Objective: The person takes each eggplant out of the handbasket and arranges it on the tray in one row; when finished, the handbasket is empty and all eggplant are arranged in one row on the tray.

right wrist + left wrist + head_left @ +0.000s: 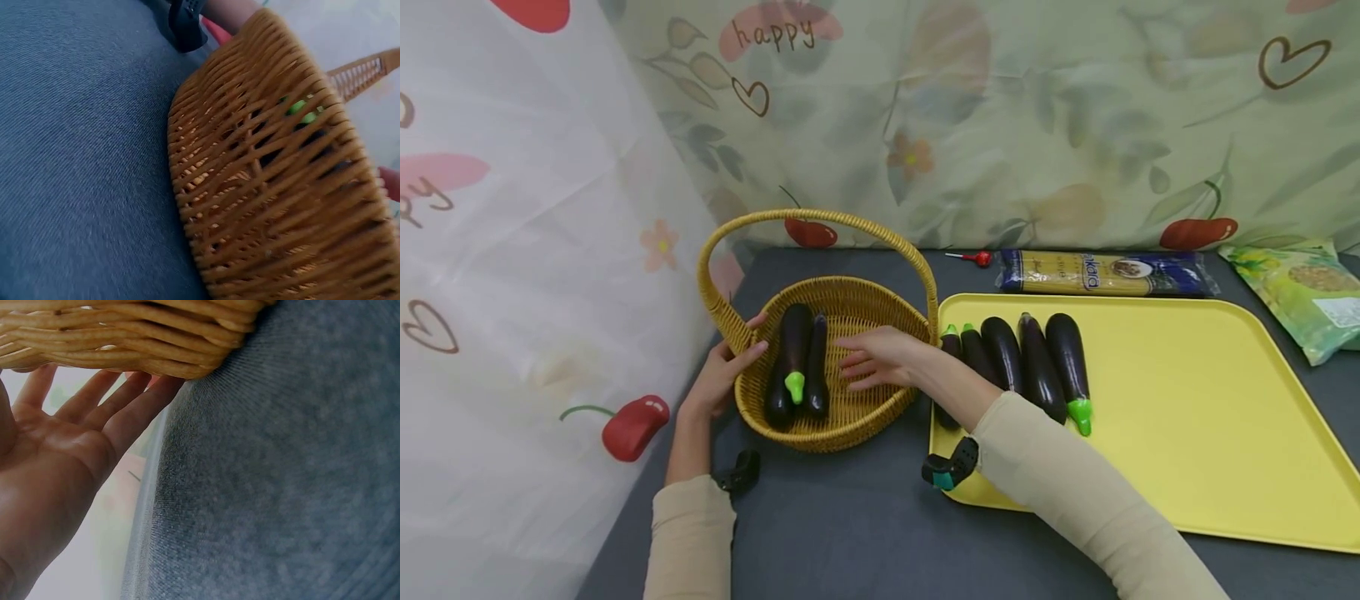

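Observation:
A wicker basket with a tall arched handle stands on the left part of the dark table. Three eggplants lie in its left half; the top eggplant has a bright green cap. My left hand holds the basket's left side, thumb over the rim by the handle's foot; the left wrist view shows its fingers against the outer weave. Over the basket's right half is my right hand, fingers extended and holding nothing. My right forearm partly covers several more eggplants, lined up along the tray's left side.
A yellow tray lies right of the basket. Behind it are a pack of spaghetti and a small red lollipop-like item. A green bag rests at the far right. Printed cloth hangs behind and on the left.

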`<state>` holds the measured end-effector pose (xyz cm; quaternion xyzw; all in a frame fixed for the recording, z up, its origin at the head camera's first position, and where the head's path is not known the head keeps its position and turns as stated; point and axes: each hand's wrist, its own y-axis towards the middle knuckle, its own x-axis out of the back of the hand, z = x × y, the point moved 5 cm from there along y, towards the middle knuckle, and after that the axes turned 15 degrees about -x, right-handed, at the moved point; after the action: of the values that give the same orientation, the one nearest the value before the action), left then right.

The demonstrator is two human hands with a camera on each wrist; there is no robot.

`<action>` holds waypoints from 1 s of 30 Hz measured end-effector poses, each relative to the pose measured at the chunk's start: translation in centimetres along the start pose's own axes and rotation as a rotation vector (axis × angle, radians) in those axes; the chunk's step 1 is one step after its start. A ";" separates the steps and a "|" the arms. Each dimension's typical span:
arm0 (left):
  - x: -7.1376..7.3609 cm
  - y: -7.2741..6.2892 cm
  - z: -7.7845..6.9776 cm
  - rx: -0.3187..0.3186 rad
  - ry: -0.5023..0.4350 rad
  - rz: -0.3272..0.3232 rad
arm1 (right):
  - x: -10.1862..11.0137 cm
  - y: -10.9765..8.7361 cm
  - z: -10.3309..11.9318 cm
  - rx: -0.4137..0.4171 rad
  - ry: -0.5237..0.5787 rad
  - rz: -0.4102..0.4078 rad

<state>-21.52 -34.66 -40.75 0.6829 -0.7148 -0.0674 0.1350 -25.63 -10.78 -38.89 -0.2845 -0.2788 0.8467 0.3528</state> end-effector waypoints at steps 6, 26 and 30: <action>0.0 0.0 0.0 0.003 0.006 0.007 | -0.4 2.0 -0.4 -0.041 0.035 -0.021; 0.1 0.1 0.1 0.004 0.005 -0.004 | -2.5 3.5 0.0 -0.073 -0.052 -0.057; 0.1 0.1 0.2 0.005 -0.007 -0.005 | -2.7 3.7 -0.1 -0.088 -0.074 -0.051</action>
<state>-21.64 -34.75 -40.86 0.6848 -0.7137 -0.0681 0.1305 -25.62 -14.97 -40.63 -0.2610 -0.3360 0.8343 0.3505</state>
